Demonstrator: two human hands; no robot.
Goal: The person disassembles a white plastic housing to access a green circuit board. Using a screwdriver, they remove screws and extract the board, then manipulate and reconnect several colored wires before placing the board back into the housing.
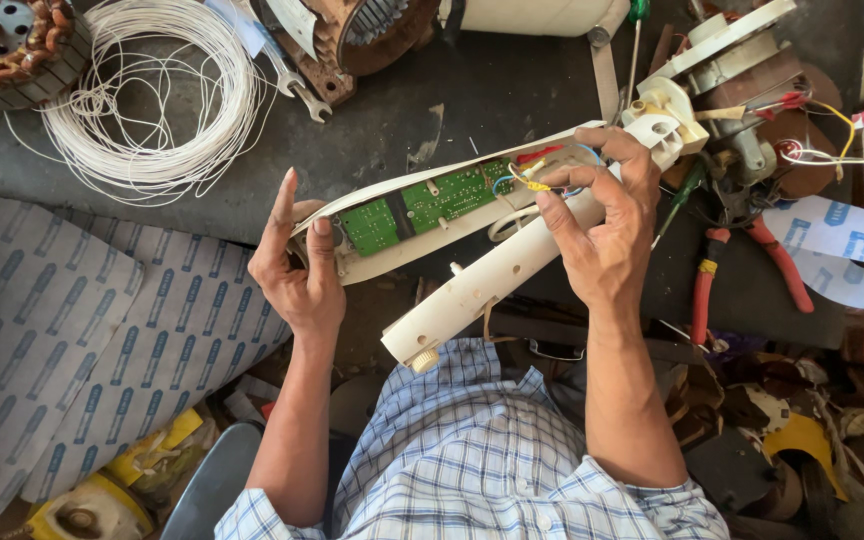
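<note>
Now the left hand (pixel 297 270) clamps the lower end of the opened cream housing (pixel 472 285) above the tabletop (pixel 472 95), while right fingers (pixel 562 215) pinch its coloured wires (pixel 537 178) near the green circuit board (pixel 422 205), which looks light, stiff, fragile, best held by the shell edges.

Bare dark benchtop (pixel 472 95) open above the white housing (pixel 472 290), wire coil (pixel 157 95) crowding far left, red-handled pliers (pixel 752 270) and fan motor (pixel 752 110) (wires trailing) blocking right.
</note>
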